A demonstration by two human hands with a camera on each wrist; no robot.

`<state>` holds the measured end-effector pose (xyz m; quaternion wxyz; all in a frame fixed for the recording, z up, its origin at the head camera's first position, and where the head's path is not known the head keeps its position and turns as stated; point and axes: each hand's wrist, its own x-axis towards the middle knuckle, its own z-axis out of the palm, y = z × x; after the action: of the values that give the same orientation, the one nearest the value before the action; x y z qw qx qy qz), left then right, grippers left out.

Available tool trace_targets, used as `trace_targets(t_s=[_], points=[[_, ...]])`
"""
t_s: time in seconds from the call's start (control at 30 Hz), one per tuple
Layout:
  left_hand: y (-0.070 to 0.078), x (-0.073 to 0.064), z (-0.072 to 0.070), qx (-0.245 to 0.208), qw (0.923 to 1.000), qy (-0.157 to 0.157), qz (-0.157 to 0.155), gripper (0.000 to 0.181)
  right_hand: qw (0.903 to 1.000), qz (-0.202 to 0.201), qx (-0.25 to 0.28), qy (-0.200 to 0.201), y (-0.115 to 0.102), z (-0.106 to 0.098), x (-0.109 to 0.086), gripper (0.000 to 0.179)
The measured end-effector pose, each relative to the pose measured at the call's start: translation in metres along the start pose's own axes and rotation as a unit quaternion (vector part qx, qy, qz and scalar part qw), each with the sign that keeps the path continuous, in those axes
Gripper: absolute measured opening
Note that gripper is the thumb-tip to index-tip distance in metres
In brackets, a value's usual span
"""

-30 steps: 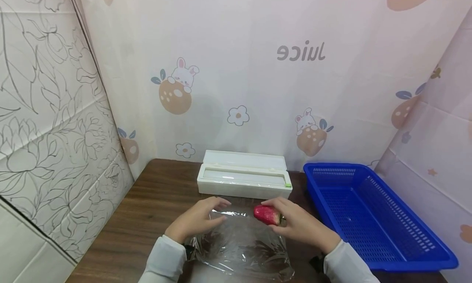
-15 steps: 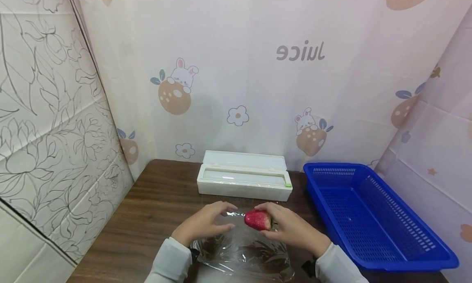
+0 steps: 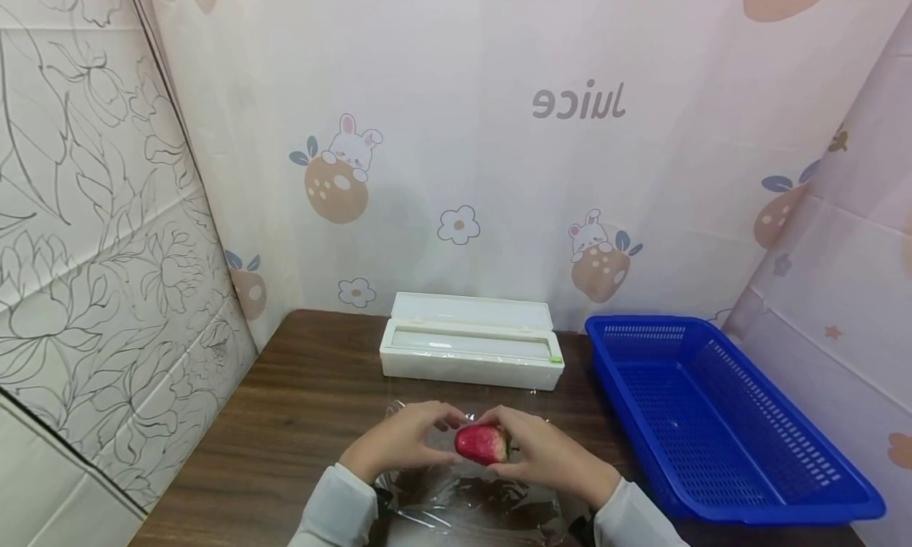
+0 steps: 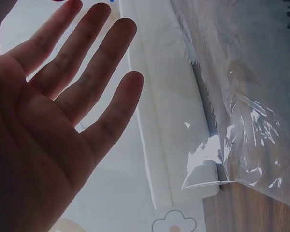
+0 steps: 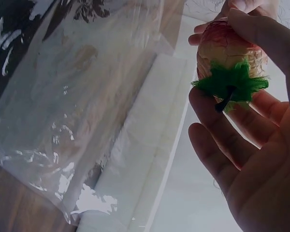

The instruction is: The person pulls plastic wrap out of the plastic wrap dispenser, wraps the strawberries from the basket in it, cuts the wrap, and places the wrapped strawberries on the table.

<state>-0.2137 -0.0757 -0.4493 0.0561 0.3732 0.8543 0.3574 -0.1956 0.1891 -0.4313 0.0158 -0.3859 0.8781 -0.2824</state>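
Right hand (image 3: 545,456) cups the red strawberry (image 3: 482,444) by its sides, above the cling film (image 3: 470,499) on the table. Left hand (image 3: 399,444): fingers straight, tips touching the fruit's far end. Prob. light and firm-skinned, a bit slippery; best held round the middle w/ 2 hands, not by the green leafy top (image 5: 230,83).

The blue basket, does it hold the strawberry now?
No, the blue basket holds nothing visible; the strawberry is gripped by the right hand over the plastic wrap.

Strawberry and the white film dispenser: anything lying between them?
Only the far edge of the cling film sheet on bare table lies between strawberry and dispenser, per the head view.
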Motion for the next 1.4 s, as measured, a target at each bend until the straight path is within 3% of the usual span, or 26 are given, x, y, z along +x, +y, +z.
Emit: trace_targets(t_s=[0.27, 0.6, 1.4], points=[[0.001, 0.000, 0.004, 0.010, 0.9997, -0.011, 0.020, 0.047, 0.9997, -0.024, 0.002, 0.005, 0.001, 0.011, 0.002, 0.055], [-0.001, -0.001, 0.010, 0.010, 0.9997, -0.020, 0.000, 0.044, 0.9991, -0.041, -0.012, 0.006, 0.001, 0.018, 0.000, 0.055], [-0.011, 0.000, 0.024, 0.031, 0.9973, -0.062, -0.027, 0.044, 0.9983, -0.027, -0.028, -0.043, 0.009, 0.036, -0.004, 0.047]])
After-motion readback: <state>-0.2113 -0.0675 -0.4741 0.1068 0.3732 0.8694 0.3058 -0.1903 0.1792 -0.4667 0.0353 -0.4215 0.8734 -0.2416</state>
